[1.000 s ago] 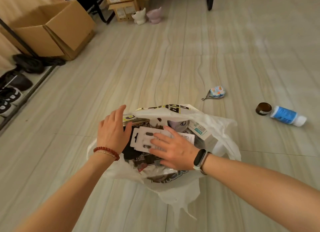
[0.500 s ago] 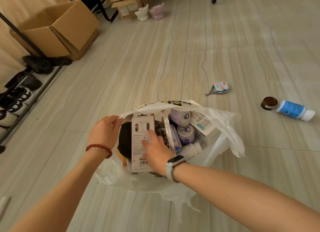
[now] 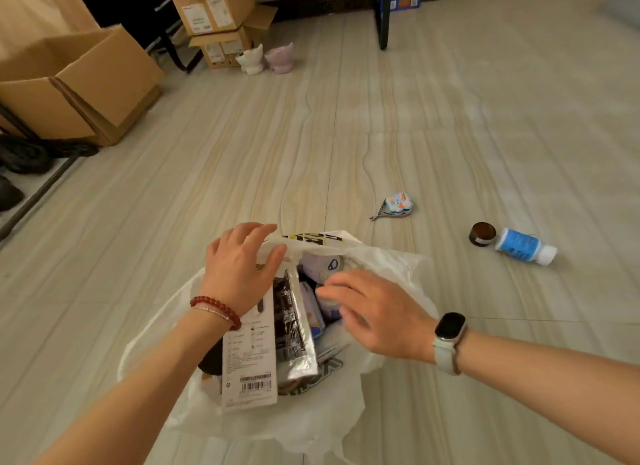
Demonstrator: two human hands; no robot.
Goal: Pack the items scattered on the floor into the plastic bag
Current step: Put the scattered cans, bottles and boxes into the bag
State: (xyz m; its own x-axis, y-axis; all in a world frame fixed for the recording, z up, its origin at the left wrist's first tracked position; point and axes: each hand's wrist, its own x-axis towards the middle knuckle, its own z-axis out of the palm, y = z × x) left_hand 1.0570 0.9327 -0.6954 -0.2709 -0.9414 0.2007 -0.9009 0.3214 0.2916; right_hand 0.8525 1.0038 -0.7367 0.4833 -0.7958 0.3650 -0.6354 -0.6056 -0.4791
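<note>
Down on the floor (image 3: 346, 145), the white plastic bag (image 3: 304, 419) gapes, stuffed with packets and cans. Her left hand (image 3: 239, 274) keeps a pinching grip on its far rim; her right hand (image 3: 377, 315) hovers over the cans, fingers loosely spread, holding nothing. Further right lie a blue bottle (image 3: 524, 245), a brown jar (image 3: 482, 234) and nail clippers (image 3: 394, 208).

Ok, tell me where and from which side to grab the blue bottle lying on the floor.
Take the blue bottle across its labelled middle, coming from above. It lies on its side, white cap pointing right and away from the bag, so the round body is exposed on top. The brown jar sits close to its left end; keep clear of that.
</note>
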